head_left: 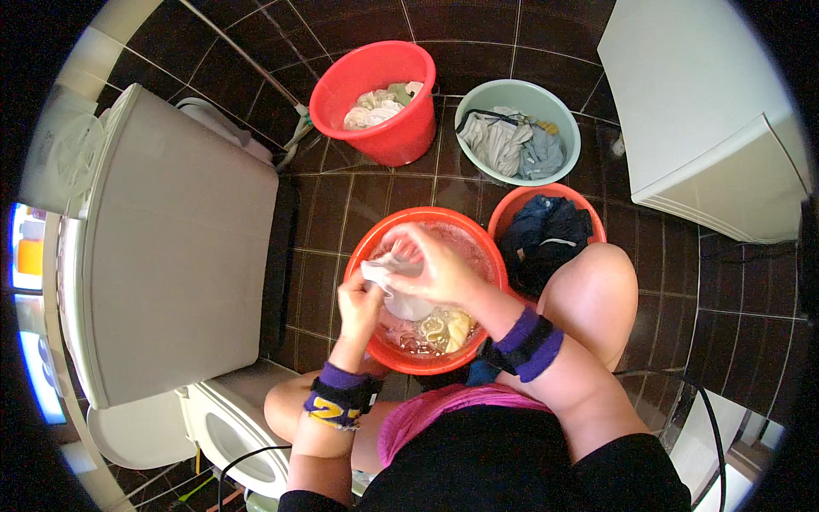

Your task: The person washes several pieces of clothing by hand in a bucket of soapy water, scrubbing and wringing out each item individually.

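White wet cloth garment (394, 282) is over the round orange plastic basin (375, 243) of soapy water, mid-scrub. Left hand (360, 304) and right hand (435, 264) are both clenched on it, bunching the fabric. More items soak below. Red plastic bucket (388, 132), pale green plastic basin (559, 115) and second orange tub (512, 209) hold laundry; judged partway through.

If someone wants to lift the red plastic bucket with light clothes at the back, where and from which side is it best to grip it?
Probably at the bare rim of the red plastic bucket, from above with one hand on each side. The round bucket stands upright on the dark tiled floor, no handle shows, and the light clothes lie low inside, leaving the rim free.
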{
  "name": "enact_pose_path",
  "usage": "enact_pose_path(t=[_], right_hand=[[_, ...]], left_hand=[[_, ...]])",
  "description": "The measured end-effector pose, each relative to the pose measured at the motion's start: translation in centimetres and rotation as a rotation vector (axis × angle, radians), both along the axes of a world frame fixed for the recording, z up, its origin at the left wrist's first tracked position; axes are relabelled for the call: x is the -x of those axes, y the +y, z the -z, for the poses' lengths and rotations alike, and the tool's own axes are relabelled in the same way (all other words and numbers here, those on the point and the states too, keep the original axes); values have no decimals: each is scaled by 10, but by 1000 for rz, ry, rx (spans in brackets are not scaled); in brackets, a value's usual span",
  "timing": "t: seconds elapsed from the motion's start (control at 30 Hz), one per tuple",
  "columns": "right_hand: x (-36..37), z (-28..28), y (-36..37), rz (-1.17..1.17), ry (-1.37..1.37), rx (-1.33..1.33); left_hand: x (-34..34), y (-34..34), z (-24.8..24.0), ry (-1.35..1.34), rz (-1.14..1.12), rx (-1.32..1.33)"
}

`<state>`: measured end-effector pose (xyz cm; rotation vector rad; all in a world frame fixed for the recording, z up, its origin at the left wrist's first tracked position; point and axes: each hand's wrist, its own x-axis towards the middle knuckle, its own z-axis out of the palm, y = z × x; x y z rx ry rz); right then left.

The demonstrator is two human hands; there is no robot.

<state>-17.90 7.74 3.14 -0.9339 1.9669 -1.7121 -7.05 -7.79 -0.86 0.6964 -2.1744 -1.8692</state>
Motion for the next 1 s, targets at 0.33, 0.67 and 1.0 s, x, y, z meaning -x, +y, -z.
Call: enact_pose_path(t=[0.33,0.67,1.0], right_hand=[[-18,50,4,2,15,-81],[1,-29,-26,198,-91,112],[-6,-77,-24,-167,-297,403]], left_hand=[[6,24,-169,625,-93,-49],[-9,-38,-186,872,-524,-68],[-23,-45,-13,454,-506,-122]])
